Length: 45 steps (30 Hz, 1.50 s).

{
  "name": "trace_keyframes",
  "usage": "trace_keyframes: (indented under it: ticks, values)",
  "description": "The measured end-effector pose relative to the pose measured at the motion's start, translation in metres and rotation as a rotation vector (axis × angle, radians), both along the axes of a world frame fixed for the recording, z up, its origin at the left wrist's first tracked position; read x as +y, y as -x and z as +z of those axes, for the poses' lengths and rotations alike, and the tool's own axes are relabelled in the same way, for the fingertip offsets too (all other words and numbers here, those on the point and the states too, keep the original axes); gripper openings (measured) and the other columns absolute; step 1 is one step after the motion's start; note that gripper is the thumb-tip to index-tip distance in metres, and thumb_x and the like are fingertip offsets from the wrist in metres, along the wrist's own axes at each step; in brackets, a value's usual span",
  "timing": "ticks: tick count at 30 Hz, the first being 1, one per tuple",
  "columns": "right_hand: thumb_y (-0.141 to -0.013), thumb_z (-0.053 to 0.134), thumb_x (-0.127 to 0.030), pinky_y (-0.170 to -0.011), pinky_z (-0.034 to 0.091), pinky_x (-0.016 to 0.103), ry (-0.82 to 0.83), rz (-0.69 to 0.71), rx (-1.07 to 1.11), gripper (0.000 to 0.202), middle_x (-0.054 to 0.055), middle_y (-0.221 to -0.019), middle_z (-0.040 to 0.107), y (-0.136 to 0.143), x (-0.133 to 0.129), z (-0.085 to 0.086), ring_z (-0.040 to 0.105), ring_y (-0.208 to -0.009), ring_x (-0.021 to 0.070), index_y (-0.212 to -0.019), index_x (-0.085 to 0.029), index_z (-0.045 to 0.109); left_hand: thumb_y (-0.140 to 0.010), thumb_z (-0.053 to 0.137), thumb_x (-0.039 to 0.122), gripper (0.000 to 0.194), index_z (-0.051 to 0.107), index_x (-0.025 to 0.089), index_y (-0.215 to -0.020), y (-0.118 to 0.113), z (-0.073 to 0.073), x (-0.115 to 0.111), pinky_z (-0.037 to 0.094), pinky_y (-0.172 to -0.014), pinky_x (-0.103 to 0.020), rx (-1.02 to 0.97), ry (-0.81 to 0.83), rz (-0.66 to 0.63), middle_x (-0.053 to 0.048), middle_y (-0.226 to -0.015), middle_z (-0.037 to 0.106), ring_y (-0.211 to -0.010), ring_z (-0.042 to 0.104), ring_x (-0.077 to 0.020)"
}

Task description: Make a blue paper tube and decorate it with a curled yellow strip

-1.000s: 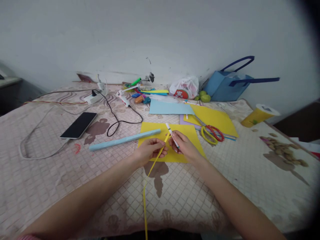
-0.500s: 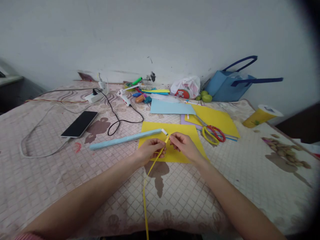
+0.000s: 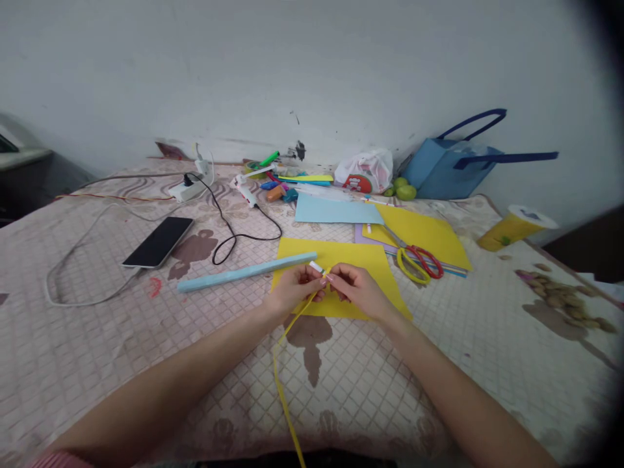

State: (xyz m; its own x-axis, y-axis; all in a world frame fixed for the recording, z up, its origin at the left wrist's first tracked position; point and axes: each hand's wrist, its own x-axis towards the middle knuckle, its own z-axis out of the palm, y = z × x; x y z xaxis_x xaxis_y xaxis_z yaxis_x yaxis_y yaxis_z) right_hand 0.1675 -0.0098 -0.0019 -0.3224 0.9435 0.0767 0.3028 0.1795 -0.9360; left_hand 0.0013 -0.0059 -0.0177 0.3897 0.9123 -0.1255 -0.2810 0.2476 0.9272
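Observation:
Above the yellow sheet, my two hands meet with fingertips almost touching. My left hand pinches a narrow yellow paper strip, whose long tail hangs down toward the table's front edge. At the strip's upper end, my right hand is closed on it too. A small white piece with a dark band pokes out beyond the fingertips; which hand holds it I cannot tell. Just behind and left of my left hand lies a long light-blue paper stick, partly over the yellow sheet.
Scissors with red and yellow handles rest on stacked coloured sheets. A glue gun, its black cord, a phone and a power strip are on the left. A blue bag and yellow canister stand right.
My hands have come closer together, and the fingers now cover more of the strip's upper end. The white piece has shifted slightly left and down. The strip's tail has swung right at the bottom.

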Motion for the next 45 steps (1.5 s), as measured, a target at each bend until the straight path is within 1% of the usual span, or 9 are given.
trace_keyframes:
  ticks: [9,13,16,19,23,28,34,40,45]
  values:
    - [-0.083,0.05,-0.038,-0.053,0.039,0.024,-0.129,-0.039,-0.109,0.02,-0.001,-0.067,0.054,0.002,-0.003,-0.006,0.049,-0.058,0.0116,-0.075,-0.021,0.056,-0.062,0.076,0.031,0.031,0.055,0.013,-0.076,0.002,-0.001,0.001,0.042,-0.055,-0.02,-0.068,0.042,0.017,0.002,-0.065,0.059,-0.056,0.055,-0.0077]
    - [-0.083,0.051,-0.032,-0.057,0.043,0.025,-0.203,-0.107,-0.159,0.017,0.0,-0.073,0.056,0.004,-0.004,-0.008,0.054,-0.063,0.0135,-0.098,-0.023,0.053,-0.064,0.074,0.032,0.029,0.054,0.014,-0.074,0.002,0.0,0.0,0.042,-0.054,-0.02,-0.041,0.027,0.049,0.002,-0.064,0.059,-0.055,0.054,-0.0075]
    - [-0.082,0.051,-0.022,-0.065,0.047,0.029,-0.396,-0.141,-0.255,0.036,0.004,-0.089,0.057,0.004,-0.003,-0.011,0.058,-0.074,0.016,-0.117,-0.026,0.044,-0.063,0.075,0.032,0.03,0.054,0.014,-0.074,0.002,0.001,0.001,0.042,-0.054,-0.021,-0.048,0.045,0.063,0.002,-0.064,0.058,-0.054,0.053,-0.0074]
    - [-0.084,0.045,-0.015,-0.074,0.049,0.032,-0.626,-0.096,-0.403,0.04,0.007,-0.107,0.053,0.003,-0.002,-0.013,0.057,-0.09,0.0189,-0.122,-0.029,0.045,-0.063,0.075,0.032,0.031,0.054,0.013,-0.076,0.002,0.002,0.001,0.041,-0.053,-0.02,-0.072,0.082,0.078,0.002,-0.063,0.057,-0.055,0.053,-0.0071]
    - [-0.089,0.038,-0.017,-0.078,0.049,0.033,-0.722,-0.067,-0.496,0.034,0.008,-0.101,0.055,0.002,0.0,-0.015,0.057,-0.093,0.0198,-0.118,-0.029,0.051,-0.062,0.076,0.031,0.032,0.054,0.012,-0.077,0.002,0.002,0.001,0.04,-0.054,-0.02,-0.112,0.092,0.093,0.002,-0.064,0.056,-0.057,0.054,-0.0074]
    - [-0.091,0.037,-0.022,-0.079,0.047,0.033,-0.673,-0.108,-0.518,0.027,0.007,-0.1,0.058,0.004,-0.003,-0.013,0.058,-0.091,0.0195,-0.11,-0.025,0.056,-0.061,0.077,0.031,0.034,0.055,0.012,-0.079,0.003,0.001,0.001,0.042,-0.056,-0.021,-0.079,0.055,0.097,0.001,-0.066,0.058,-0.058,0.054,-0.0077]
    - [-0.088,0.042,-0.024,-0.071,0.044,0.031,-0.49,-0.116,-0.333,0.017,0.006,-0.093,0.059,0.008,-0.005,-0.009,0.056,-0.086,0.0188,-0.097,-0.023,0.057,-0.061,0.077,0.03,0.038,0.056,0.015,-0.089,0.004,-0.001,0.004,0.044,-0.059,-0.022,-0.009,-0.052,0.115,0.002,-0.069,0.06,-0.06,0.056,-0.0085]
    - [-0.084,0.049,-0.03,-0.06,0.042,0.027,-0.218,-0.131,-0.161,0.012,0.002,-0.081,0.06,0.009,-0.004,-0.012,0.054,-0.067,0.0141,-0.089,-0.021,0.055,-0.062,0.076,0.03,0.028,0.058,0.014,-0.074,0.005,-0.001,0.005,0.045,-0.058,-0.021,0.039,-0.075,0.067,0.002,-0.068,0.06,-0.057,0.055,-0.0078]
    - [-0.084,0.05,-0.032,-0.058,0.042,0.025,-0.186,-0.133,-0.161,0.015,0.002,-0.08,0.061,0.008,-0.004,-0.015,0.052,-0.062,0.0121,-0.089,-0.02,0.056,-0.061,0.076,0.031,0.029,0.057,0.013,-0.072,0.004,-0.005,0.005,0.044,-0.055,-0.021,0.047,-0.034,0.082,0.002,-0.064,0.058,-0.055,0.052,-0.0068]
